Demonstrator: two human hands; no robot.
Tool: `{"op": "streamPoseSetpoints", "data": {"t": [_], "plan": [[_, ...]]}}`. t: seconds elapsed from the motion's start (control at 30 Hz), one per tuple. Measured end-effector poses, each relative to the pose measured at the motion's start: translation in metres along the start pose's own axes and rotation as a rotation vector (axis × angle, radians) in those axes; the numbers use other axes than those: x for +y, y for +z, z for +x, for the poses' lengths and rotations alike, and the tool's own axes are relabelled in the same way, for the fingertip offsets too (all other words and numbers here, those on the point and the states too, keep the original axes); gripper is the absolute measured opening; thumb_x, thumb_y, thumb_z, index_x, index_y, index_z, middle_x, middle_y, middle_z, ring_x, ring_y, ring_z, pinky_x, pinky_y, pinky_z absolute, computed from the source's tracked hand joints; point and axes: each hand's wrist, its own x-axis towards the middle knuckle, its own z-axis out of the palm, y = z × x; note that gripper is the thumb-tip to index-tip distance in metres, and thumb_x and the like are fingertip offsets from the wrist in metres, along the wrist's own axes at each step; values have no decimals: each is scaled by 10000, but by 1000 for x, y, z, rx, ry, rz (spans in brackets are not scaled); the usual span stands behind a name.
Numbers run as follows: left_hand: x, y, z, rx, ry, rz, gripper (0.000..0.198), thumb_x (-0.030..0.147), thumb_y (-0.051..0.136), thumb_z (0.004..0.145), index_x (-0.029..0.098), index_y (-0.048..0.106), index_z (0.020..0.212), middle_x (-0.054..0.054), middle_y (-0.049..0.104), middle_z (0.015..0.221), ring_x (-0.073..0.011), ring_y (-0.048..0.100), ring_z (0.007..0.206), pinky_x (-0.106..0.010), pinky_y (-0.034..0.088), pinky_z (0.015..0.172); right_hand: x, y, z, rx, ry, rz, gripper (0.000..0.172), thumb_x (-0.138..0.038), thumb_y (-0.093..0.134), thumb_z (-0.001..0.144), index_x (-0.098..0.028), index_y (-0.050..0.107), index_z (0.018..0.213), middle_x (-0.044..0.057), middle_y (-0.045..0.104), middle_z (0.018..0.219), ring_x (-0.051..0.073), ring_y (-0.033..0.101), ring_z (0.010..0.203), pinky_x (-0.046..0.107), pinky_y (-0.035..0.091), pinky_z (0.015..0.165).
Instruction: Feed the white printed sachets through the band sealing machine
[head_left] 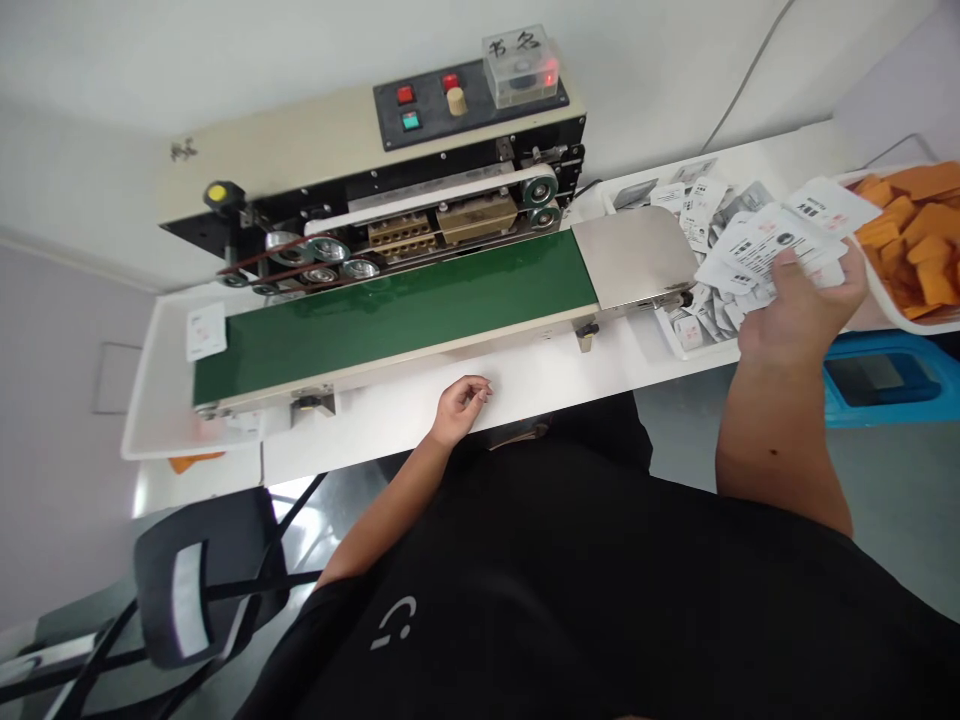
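White workbench (375, 415): right grip (799, 310) holds one sachet bundle (765, 245); left grip (461, 408) loose, empty.

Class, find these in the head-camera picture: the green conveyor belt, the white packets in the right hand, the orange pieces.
Green conveyor belt (397, 300), head view, middle of its top surface.
White packets (765, 245), head view, face of the top packet.
Orange pieces (930, 222), head view, one piece in the heap.

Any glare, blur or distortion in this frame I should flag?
Head view: wide-angle distortion slants the green conveyor belt and bends the room's edges; glare whitens the floor beside the chair; a soft sheen crosses the belt; the right hand and its white packets show no heavy blur.
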Motion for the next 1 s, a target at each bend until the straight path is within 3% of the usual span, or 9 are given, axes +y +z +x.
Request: {"op": "streamPoseSetpoints", "data": {"t": [0.07,0.13,0.2,0.3,0.4,0.5,0.63,0.83,1.0], "plan": [[1,2,-1,-22,55,57,328,435,687,1000,190,699,1218,-113,734,1081,-174,689,876,-340,567,852,-34,20,-53,-130,63,214,693,-371,920,708,-181,668,1325,141,696,1340,300,724,1233,547,574,1088],[2,3,-2,-77,116,117,469,441,762,941,210,659,1336,-147,691,1253,-180,689,895,-350,567,856,-61,42,-114,-305,205,196,579,-380,942,691,-215,737,1207,81,741,1232,290,751,1137,554,595,1063],[2,4,-4,-156,151,117,778,461,875,830,236,548,1500,-188,619,1422,-207,705,935,-378,577,884,-76,63,-173,-676,329,91,419,-380,911,758,-242,793,1136,68,761,1181,284,757,1083,526,612,1046],[-2,4,-8,-194,153,58,1105,522,970,687,233,422,1602,-226,568,1503,-296,712,1085,-413,597,904,-74,92,-238,-1031,361,87,319,-421,820,855,-246,811,1122,80,762,1190,295,744,1090,483,614,1032],[-9,4,-11,-94,91,-6,964,568,910,760,203,477,1540,-201,638,1421,-342,686,1211,-440,592,966,-59,116,-271,-1145,449,116,366,-459,749,906,-236,781,1194,83,748,1261,295,726,1150,464,583,1071],[-14,3,-10,57,8,-9,657,567,791,895,196,588,1397,-144,718,1282,-300,701,1160,-441,567,1019,-48,132,-280,-1215,485,128,431,-454,745,903,-241,740,1278,82,720,1329,284,698,1208,445,556,1108],[-13,3,-5,163,-57,-86,575,603,775,901,188,625,1270,-124,737,1215,-281,710,1111,-429,584,987,-43,143,-275,-1173,358,146,456,-351,813,802,-236,749,1239,89,655,1410,283,623,1341,424,479,1209],[-6,3,1,198,-141,-360,643,623,749,920,204,506,1341,-125,723,1209,-207,737,854,-332,627,673,-54,137,-262,-1057,807,153,536,-484,920,680,-163,769,1082,122,768,1158,313,734,1107,470,595,1018],[-7,3,2,183,-155,-401,644,612,755,921,210,493,1350,-128,728,1191,-196,739,803,-328,639,633,-88,118,-229,-1024,914,248,592,-622,855,809,-212,718,1213,119,765,1196,300,767,1079,414,666,819]]}}
